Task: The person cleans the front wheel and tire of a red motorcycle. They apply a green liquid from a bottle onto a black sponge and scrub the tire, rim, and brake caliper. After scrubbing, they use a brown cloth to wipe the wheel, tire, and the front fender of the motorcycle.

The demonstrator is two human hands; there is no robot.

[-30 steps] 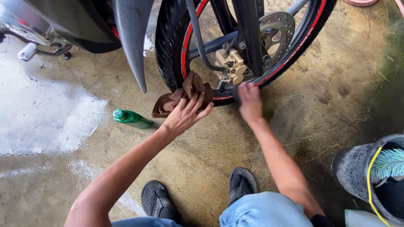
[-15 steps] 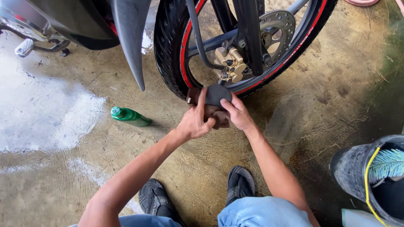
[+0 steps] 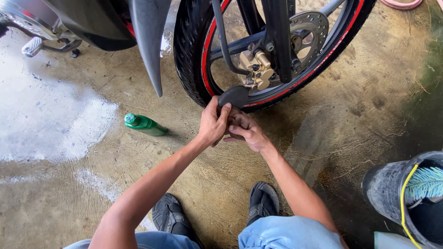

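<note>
1. Left hand (image 3: 213, 125): fingers curled tight around a dark pad (image 3: 234, 96), pressing it against the lower edge of the wheel. The thumb lies along the pad's near side.
2. Right hand (image 3: 243, 130): fingers bent and close together, gripping a brown cloth (image 3: 234, 116) bunched just under the pad. The hand touches the left hand.
3. Pad: sits at about 6 o'clock on the wheel (image 3: 194, 60), touching the black tyre beside its red rim stripe.
4. Wheel: stands upright on the floor. A gold brake caliper (image 3: 256, 69) sits at 12 o'clock from the pad, beside a drilled brake disc (image 3: 310, 28).
5. Green bottle (image 3: 145, 124): lies on its side on the concrete floor (image 3: 323, 120), at 9 o'clock from the hands and well apart from them.
6. Floor: wet, with white foam (image 3: 50, 124) spread at 9 o'clock beyond the bottle.
7. Black bucket (image 3: 392, 189): at 4 o'clock from the hands, well apart; a blue-green brush (image 3: 427, 182) shows inside it.
8. Black shoes (image 3: 263, 200): at 6 o'clock, below both forearms, flat on the floor.
</note>
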